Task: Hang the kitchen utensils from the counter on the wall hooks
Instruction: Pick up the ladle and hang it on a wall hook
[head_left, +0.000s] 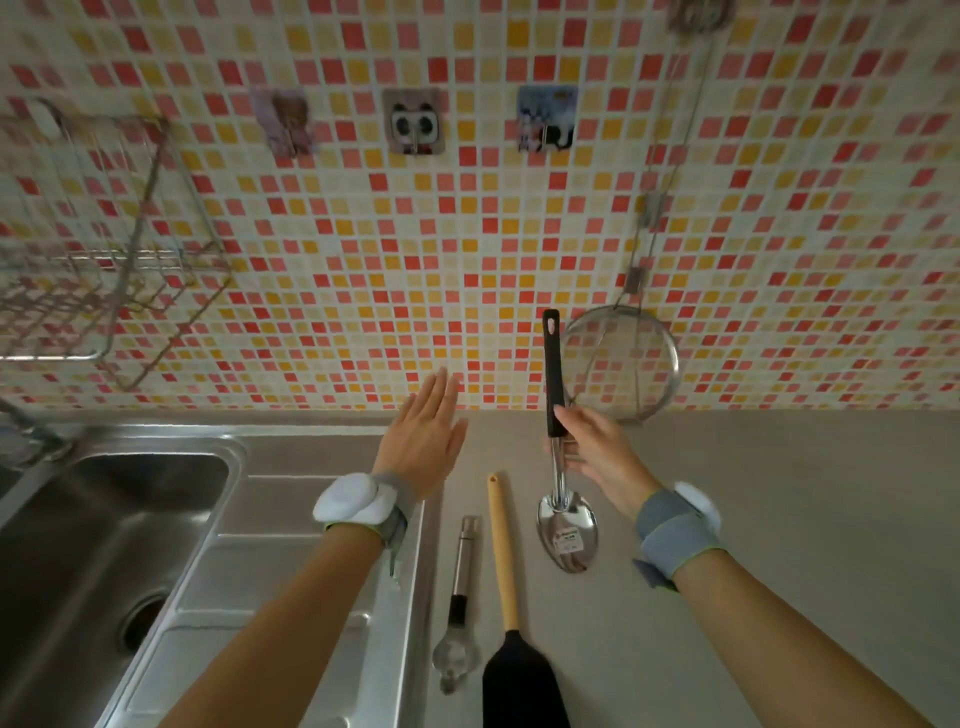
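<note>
Nearest to you on the grey counter (753, 519) lie 2 utensils side by side: a black spatula with a wooden handle (506, 582) and, just to its left, a steel-handled tool with a clear head (460, 597), both pointing toward the wall. The sink (104, 545) and its drainboard sit to their left.

Your right hand (597, 452) is closed around the metal shaft of a large serving spoon (563, 499), just below its black grip. The spoon is held close to upright, bowl down by your wrist; whether the bowl touches the counter is not clear. The handle's hanging hole points up at the tiles.

Your left hand (423, 441) holds nothing; its fingers are stretched flat and together above the counter's edge, beside the spoon but apart from it.

Behind your right hand, a round mesh strainer (621, 364) hangs against the mosaic wall, its long handle running up to the top of the view. Higher up are 3 picture hooks (415, 127) in a row, all bare. A wire rack (93, 249) is mounted on the wall at the far left.
</note>
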